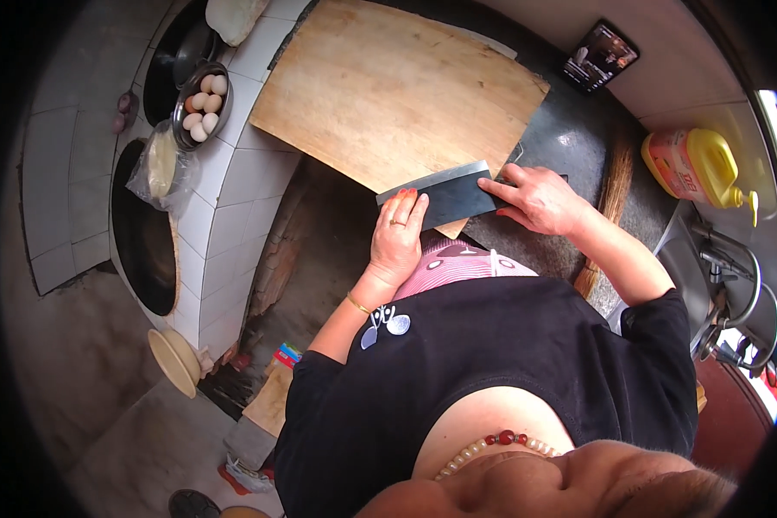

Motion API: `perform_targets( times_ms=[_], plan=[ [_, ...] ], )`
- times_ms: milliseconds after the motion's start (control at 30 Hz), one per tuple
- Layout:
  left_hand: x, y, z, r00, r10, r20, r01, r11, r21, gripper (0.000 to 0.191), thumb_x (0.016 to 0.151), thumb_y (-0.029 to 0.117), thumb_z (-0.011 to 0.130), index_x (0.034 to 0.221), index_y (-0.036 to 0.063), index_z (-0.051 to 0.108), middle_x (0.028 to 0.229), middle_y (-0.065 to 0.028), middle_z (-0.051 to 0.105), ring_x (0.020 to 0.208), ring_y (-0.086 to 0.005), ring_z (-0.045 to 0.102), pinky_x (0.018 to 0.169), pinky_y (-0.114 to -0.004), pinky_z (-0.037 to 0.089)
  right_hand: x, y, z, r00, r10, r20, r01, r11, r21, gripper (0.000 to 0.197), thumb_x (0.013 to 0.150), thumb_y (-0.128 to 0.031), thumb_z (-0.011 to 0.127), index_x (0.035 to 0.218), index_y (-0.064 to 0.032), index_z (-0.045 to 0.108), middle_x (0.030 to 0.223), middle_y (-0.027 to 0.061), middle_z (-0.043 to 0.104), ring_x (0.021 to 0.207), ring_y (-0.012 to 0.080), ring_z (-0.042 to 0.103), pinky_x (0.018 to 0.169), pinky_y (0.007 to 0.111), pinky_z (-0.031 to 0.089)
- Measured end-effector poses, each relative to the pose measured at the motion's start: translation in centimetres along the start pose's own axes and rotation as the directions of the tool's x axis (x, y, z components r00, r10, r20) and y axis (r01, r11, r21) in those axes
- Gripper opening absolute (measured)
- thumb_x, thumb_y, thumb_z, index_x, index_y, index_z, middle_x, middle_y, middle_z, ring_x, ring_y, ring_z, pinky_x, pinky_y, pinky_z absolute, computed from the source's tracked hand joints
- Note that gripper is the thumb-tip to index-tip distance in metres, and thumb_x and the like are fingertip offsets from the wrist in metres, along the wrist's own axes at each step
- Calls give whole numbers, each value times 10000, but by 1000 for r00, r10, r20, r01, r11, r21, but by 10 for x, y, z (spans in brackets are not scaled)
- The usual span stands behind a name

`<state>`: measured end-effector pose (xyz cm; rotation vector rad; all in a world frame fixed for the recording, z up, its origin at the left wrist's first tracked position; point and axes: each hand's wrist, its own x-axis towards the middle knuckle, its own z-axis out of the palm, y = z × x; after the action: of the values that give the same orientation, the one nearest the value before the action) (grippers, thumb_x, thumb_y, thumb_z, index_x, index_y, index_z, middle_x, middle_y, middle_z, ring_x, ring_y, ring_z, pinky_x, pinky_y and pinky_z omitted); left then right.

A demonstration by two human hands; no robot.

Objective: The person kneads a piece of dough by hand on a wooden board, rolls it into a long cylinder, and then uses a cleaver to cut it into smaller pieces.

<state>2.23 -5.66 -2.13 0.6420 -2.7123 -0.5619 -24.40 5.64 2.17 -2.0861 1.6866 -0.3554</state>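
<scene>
A cleaver (456,197) with a broad dark blade and a bright edge lies tilted over the near corner of a wooden cutting board (395,90). My right hand (540,199) grips its handle, which the fingers mostly hide. The right index finger reaches onto the blade. My left hand (398,236), with a ring and orange-tinted nails, rests its fingers across the other end of the blade. Its thumb's hold is unclear. The bright edge faces away from my body, towards the board's bare surface.
Left, a metal bowl of eggs (201,107) and a plastic bag (162,165) sit on a tiled stove by a dark wok (142,239). Right are a straw brush (615,188), a yellow jug (693,168), a sink tap (715,259) and a lit phone (601,57) against the wall.
</scene>
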Motion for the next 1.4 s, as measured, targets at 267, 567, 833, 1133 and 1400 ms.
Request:
perform_targets(
  times_ms=[267, 567, 833, 1133, 1400],
  plan=[
    [47, -45, -6, 994, -28, -104, 30, 999, 21, 382, 759, -42, 524, 1134, -21, 591, 1107, -187, 599, 1050, -349, 558, 982, -429, 419, 60, 19, -20, 997, 60, 51, -59, 998, -24, 499, 827, -307, 629, 1281, -124, 528, 872, 111, 556, 700, 314, 601, 610, 415, 493],
    [33, -26, 3, 996, -35, -76, 36, 999, 3, 382, 771, -33, 531, 1148, -21, 593, 1118, -187, 601, 1054, -352, 567, 979, -431, 425, 37, 21, -17, 998, 30, 51, -30, 999, 12, 502, 809, -284, 652, 1266, -110, 540, 851, 106, 555, 709, 307, 597, 617, 413, 494],
    [15, -6, 7, 996, -43, -76, 40, 999, -29, 415, 772, -39, 515, 1181, -15, 576, 1145, -196, 594, 1101, -352, 547, 1010, -437, 406, 19, 10, -13, 1000, 1, 29, -2, 1000, 13, 516, 780, -283, 676, 1243, -89, 557, 873, 99, 555, 864, 286, 554, 703, 387, 501],
    [50, -42, -3, 992, -48, -120, 50, 999, 13, 367, 763, -64, 513, 1114, -12, 608, 1101, -181, 619, 1073, -352, 559, 972, -407, 438, 57, 22, -17, 999, 34, -12, -34, 999, -37, 510, 790, -268, 658, 1256, -94, 544, 887, 103, 546, 871, 300, 561, 685, 404, 499],
    [51, -47, 3, 991, -23, -132, 29, 999, 41, 368, 780, -53, 518, 1131, 0, 612, 1121, -185, 615, 1060, -359, 569, 972, -410, 444, 57, 22, -16, 994, 106, 16, -105, 993, -49, 496, 812, -293, 636, 1268, -117, 545, 904, 99, 557, 878, 291, 575, 687, 408, 505]
  ],
)
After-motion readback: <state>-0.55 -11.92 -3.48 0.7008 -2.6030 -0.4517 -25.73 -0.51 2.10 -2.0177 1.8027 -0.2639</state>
